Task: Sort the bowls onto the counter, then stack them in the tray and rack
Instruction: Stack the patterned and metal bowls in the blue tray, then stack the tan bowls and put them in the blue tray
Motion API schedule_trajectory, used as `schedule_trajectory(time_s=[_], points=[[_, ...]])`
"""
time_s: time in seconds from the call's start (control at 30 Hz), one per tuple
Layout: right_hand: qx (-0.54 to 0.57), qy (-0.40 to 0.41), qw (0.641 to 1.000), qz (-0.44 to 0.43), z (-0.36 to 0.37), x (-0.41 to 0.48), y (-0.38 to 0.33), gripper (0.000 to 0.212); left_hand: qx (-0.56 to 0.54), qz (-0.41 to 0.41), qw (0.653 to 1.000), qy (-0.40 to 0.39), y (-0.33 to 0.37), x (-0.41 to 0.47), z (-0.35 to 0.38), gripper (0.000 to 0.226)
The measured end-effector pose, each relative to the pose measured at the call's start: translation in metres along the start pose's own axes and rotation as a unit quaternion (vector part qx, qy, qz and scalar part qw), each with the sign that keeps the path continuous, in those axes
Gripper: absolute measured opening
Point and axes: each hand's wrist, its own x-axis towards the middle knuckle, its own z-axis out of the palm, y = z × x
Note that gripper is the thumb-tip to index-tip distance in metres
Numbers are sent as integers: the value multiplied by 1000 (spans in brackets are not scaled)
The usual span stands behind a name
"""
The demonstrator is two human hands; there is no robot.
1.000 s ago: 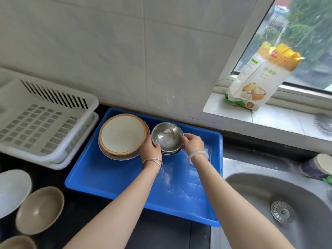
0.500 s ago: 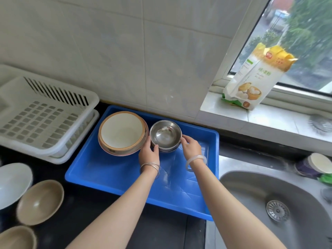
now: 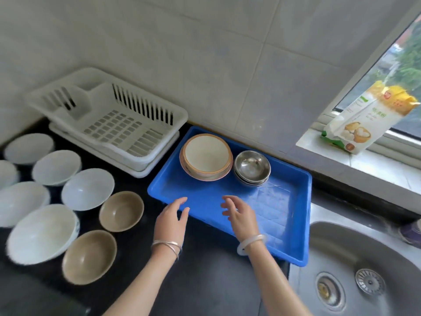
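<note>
Blue plastic tray [image 3: 284,201] sits on the black counter [image 3: 205,281] between the white rack [image 3: 118,124] and the sink [image 3: 341,247]. At its far end a stack of steel bowls [image 3: 251,166] stands just beside a stack of cream bowls [image 3: 206,156]. Both hands hover empty with fingers loosely spread, the left hand [image 3: 170,221] over the tray's near edge and the right hand [image 3: 241,217] above its bare floor, both apart from the stacks. White bowls [image 3: 87,188] and two tan bowls [image 3: 121,210] lie spread on the counter to the left, in front of the rack.
</note>
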Motion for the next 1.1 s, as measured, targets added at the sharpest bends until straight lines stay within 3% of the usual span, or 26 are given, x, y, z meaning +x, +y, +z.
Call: schedule_trajectory(time_s=[0.23,0.47,0.6,0.77,0.87,0.93,1.1], points=[[-104,-165,980,33,125,-36,-8,28,81,-58,988,117,-81,-41,-88,32],[-127,-158,973,108,201,-13,-26,52,78,-119,970,198,-142,-64,-132,44],[-72,-147,975,153,219,-5,-32,45,-14,-196,962,191,-155,-66,-136,57],[-53,-112,980,154,214,-11,-34,34,-38,-239,954,176,-157,-61,-141,63],[-35,-76,989,119,198,-20,-35,20,-44,-238,958,151,-159,-63,-141,59],[-27,-62,994,90,186,-29,-38,23,-56,-233,962,130,-159,-64,-138,55],[-85,-78,993,31,163,-54,-41,8,-139,-227,961,70,-152,-61,-125,38]])
